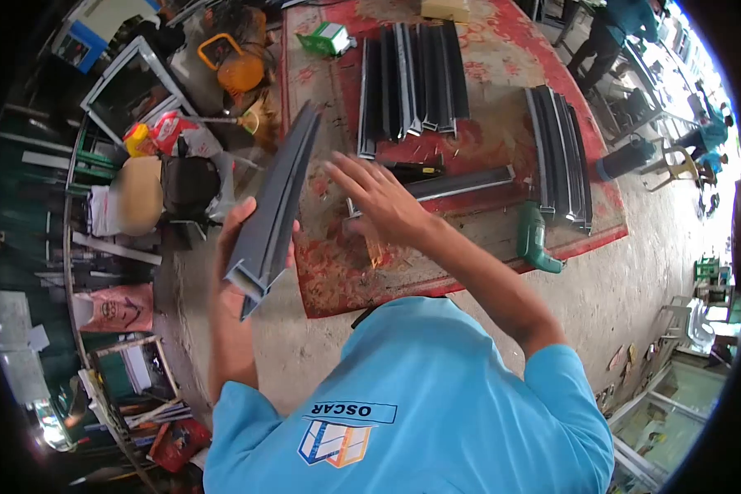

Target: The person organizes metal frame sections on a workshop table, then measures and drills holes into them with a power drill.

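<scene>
My left hand (237, 229) is wrapped round a long dark grey metal profile (276, 193), raised and tilted at the left edge of the red carpet. Its hollow cut end faces me. My right hand (375, 198) hovers to the right of the profile, its fingers stretched out and holding nothing. Below and beyond that hand lie another single profile (469, 183) and a black and yellow tool (420, 170) whose kind I cannot make out. A green power drill (537, 239) rests on the carpet further right.
Several dark profiles (412, 78) lie side by side at the back of the red patterned carpet (337, 284), with another group (558, 156) at the right. A green and white box (326, 39) sits at the back left. Bags (173, 132) and frames clutter the left; people work at the far right.
</scene>
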